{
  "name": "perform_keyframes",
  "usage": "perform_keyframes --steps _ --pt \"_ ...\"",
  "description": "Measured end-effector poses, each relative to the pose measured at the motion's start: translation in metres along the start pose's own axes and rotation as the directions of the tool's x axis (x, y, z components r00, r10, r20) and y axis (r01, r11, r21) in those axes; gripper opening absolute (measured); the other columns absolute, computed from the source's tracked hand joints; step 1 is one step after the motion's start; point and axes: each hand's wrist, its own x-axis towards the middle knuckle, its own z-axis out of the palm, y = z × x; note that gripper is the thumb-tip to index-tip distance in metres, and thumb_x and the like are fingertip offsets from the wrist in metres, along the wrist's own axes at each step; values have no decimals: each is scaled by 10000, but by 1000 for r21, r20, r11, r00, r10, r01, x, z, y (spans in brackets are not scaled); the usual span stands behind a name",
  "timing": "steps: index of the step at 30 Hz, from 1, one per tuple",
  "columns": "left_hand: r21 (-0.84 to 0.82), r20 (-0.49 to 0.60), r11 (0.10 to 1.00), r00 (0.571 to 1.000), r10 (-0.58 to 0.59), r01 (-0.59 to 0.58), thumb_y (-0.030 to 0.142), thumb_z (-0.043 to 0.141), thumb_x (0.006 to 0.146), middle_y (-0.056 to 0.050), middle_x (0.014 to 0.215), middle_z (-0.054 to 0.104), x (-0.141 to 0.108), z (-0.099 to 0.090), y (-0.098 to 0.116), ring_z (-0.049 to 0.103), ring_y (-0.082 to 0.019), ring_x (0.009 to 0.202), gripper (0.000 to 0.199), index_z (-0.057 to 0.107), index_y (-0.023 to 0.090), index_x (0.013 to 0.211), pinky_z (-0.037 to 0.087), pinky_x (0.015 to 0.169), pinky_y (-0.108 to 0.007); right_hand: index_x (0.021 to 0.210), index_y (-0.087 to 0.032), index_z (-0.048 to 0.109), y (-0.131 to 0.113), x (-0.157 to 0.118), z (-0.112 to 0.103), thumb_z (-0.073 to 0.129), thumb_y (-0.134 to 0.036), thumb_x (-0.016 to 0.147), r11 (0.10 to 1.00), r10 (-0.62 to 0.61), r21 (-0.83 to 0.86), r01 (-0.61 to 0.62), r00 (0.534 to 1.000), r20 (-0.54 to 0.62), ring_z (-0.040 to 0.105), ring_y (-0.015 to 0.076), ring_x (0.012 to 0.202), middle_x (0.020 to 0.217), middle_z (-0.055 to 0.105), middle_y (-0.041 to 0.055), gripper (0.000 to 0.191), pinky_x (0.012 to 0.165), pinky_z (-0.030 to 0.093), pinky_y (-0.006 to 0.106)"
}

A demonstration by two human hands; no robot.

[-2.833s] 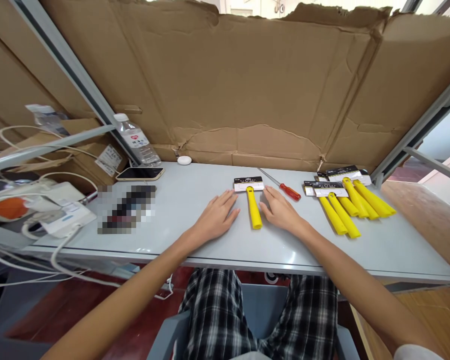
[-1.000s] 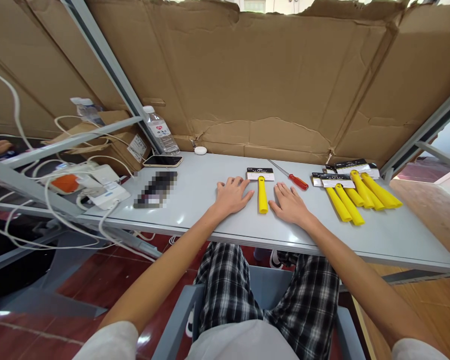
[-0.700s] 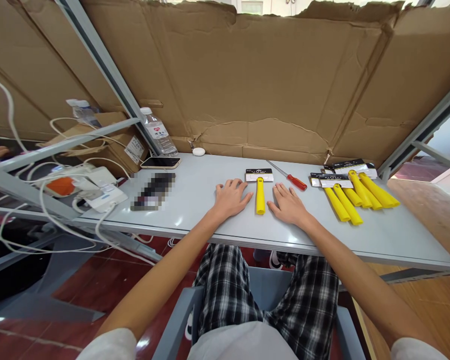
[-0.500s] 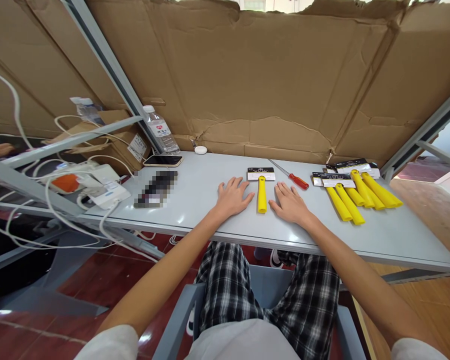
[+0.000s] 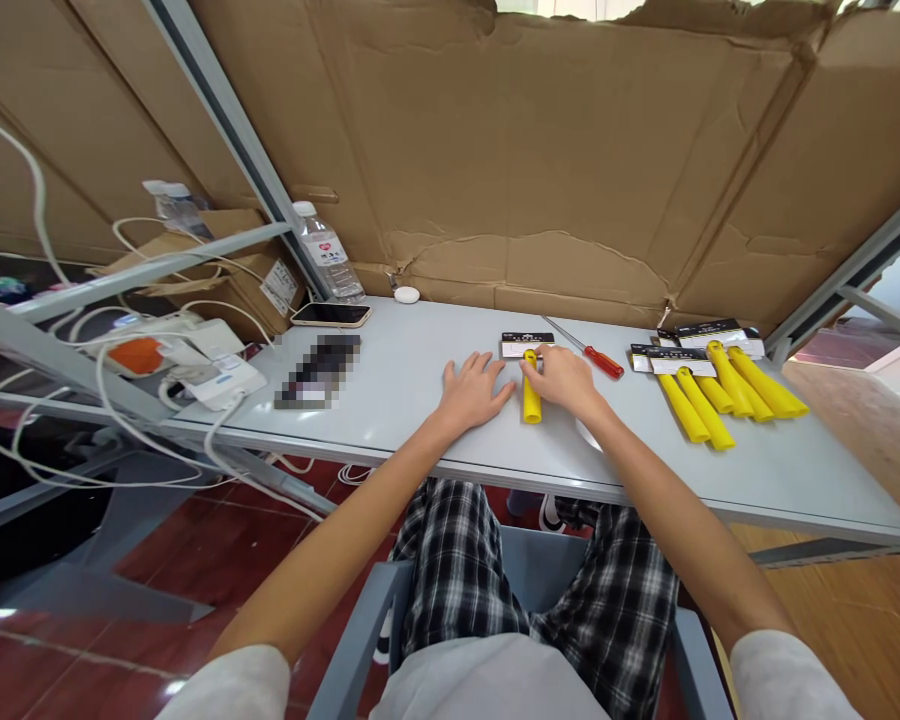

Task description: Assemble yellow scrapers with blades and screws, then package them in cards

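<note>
A scraper with a yellow handle [image 5: 532, 407] and a black-and-white card over its head lies on the table in front of me. My right hand [image 5: 562, 378] reaches over from the right, with thumb and fingers closed around the upper part of the handle. Flat on the tabletop to the left of the scraper rests my left hand [image 5: 474, 392], fingers spread and holding nothing. A red-handled screwdriver [image 5: 604, 362] lies just beyond my right hand.
Several more yellow-handled scrapers [image 5: 709, 425] are piled on the right of the table [image 5: 397, 400]. On the left are a phone [image 5: 331, 315], a water bottle [image 5: 330, 262], a blurred dark item [image 5: 319, 370] and a power strip [image 5: 225, 382] with white cables. A cardboard sheet [image 5: 570, 150] stands behind.
My right hand has lifted off the tabletop and moved left onto the scraper's handle, closing around it. My left hand stays flat. The view has shifted slightly.
</note>
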Motion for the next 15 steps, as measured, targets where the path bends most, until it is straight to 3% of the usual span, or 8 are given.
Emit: perform_keyframes --steps 6,11,15 --pt "-9 0 1000 1000 -3 3 543 433 1091 -139 1717 493 0 1 -1 378 -373 1615 541 594 276 1533 281 1258 -749 1331 -208 701 -26 25 7 500 -449 1023 998 47 -38 -46 998 39 728 394 1168 1322 738 197 440 952 571 502" --pt "4 -18 1000 1000 14 -14 539 457 1098 -155 1692 523 0 0 -2 402 -376 1598 530 599 253 1522 303 1248 -736 1375 -225 683 -15 18 4 549 -357 1035 999 17 -49 -14 997 70 736 357 1134 1292 735 156 389 955 593 492" --pt "-21 -31 999 998 47 -47 497 448 1113 -188 1680 527 -3 -2 0 418 -401 1582 533 594 194 1526 296 1228 -768 1388 -185 655 3 -5 -1 675 -441 1056 998 23 -64 -18 996 82 695 269 1199 1370 681 110 420 1018 622 495"
